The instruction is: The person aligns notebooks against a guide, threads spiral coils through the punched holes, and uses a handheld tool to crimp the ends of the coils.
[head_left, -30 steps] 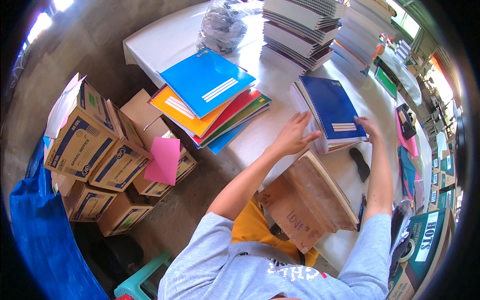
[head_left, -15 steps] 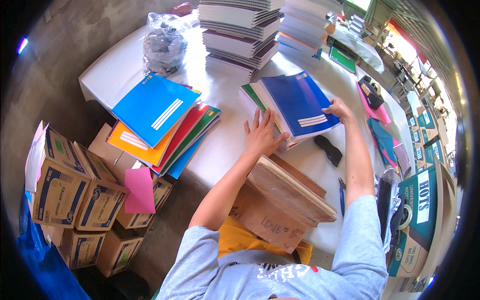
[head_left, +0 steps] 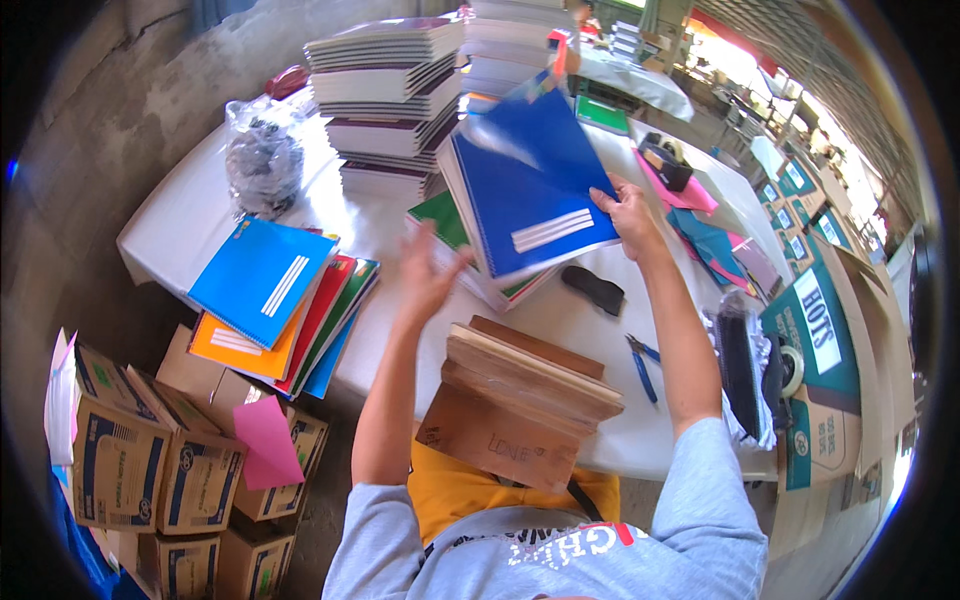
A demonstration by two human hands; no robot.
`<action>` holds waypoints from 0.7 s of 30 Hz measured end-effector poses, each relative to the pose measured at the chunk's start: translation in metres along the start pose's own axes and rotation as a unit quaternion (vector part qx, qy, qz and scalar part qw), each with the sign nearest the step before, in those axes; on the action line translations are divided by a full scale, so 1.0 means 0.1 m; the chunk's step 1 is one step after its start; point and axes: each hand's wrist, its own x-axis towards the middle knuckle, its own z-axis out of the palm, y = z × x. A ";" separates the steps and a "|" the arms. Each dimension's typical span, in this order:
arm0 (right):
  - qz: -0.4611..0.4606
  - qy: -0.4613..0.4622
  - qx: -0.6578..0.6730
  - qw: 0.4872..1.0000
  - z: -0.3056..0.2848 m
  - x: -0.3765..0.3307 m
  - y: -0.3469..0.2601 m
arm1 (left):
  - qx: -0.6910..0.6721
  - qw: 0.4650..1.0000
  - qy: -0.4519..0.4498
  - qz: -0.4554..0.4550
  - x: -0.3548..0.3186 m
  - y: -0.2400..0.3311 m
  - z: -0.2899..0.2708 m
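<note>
My right hand (head_left: 627,212) grips the right edge of a dark blue spiral notebook (head_left: 525,195) and tilts it up over a small stack of notebooks (head_left: 470,270) on the white table (head_left: 190,215). A green notebook cover (head_left: 438,217) shows beneath the blue one. My left hand (head_left: 430,270) hovers open and blurred just left of that stack, holding nothing. A wad of flattened brown cardboard (head_left: 525,385) rests against the table's near edge in front of me.
A fanned pile of blue, orange, red and green notebooks (head_left: 275,300) lies at the left. Tall notebook stacks (head_left: 390,90) and a clear bag (head_left: 262,160) stand behind. A black object (head_left: 592,288) and blue pliers (head_left: 640,360) lie right. Cartons (head_left: 160,460) sit on the floor.
My right hand has lifted the dark blue notebook off the stack and tilted it upward. My left hand has come off the stack and now hovers open. My head has turned, shifting the view.
</note>
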 end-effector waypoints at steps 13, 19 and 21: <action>-0.082 0.214 0.336 0.914 0.69 -2.12 -0.49 | -0.090 0.995 0.027 -0.014 -1.52 0.60 0.52; -0.099 0.287 0.200 0.931 0.79 -2.57 -0.22 | -0.698 0.714 0.044 0.001 -1.79 1.30 0.09; -0.079 0.203 0.329 0.919 0.90 -2.70 -0.20 | -0.575 0.796 0.166 -0.093 -1.65 1.22 0.01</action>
